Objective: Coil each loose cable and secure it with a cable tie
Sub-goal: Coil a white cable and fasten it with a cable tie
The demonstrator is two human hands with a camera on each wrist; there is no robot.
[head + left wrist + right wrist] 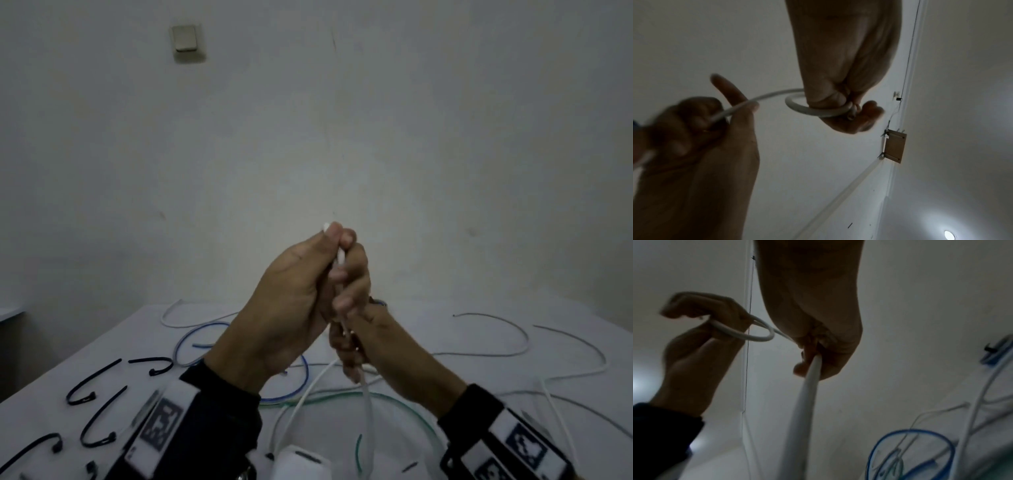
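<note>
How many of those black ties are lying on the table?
5: four black cable ties at left, a fifth cut off near the bottom edge. More may hide under the left sleeve.

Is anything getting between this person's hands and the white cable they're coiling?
Nothing visible does. The left hand already pinches the white cable near its end, and the right hand grips it further along, both raised above the table.

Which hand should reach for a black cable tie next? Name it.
Left, probably. The black cable ties lie on the table's left, beside the left hand; the right hand feeds the white cable, though left holds the loop.
</note>
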